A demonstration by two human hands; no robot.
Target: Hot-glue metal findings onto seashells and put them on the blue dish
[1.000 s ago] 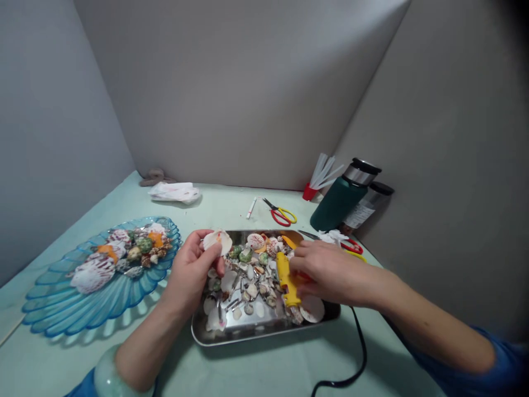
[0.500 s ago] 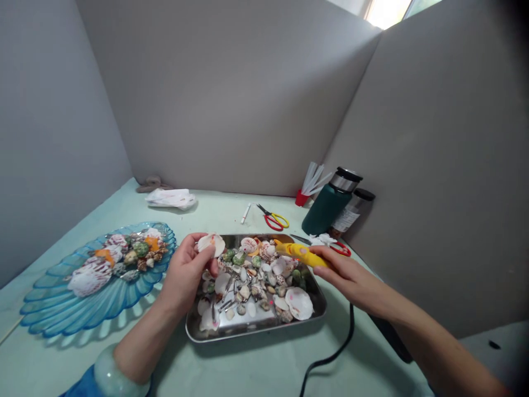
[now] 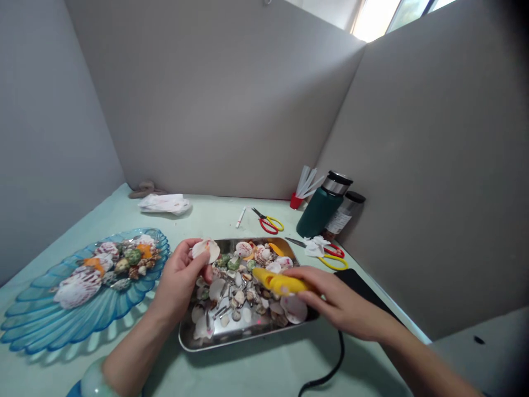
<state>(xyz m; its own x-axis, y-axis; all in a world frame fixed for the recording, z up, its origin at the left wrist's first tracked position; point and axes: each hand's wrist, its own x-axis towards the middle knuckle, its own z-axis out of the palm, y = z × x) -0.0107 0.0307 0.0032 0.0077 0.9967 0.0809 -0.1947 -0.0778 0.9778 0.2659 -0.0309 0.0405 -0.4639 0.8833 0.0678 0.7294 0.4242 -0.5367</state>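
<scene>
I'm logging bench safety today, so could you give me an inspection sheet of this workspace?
Surface: pale green table.
Job's things: metal tray of small shells; scallop shell; yellow glue gun.
Clutter: blue glass plate of shells; two scissors; green flask; red cup; white bag.
Hands: left hand fingers pinch the scallop shell; right hand grips the glue gun over the tray.
Cables: black cable runs from beneath the right hand toward the near edge.
Surroundings: grey partition walls; window top right.
</scene>
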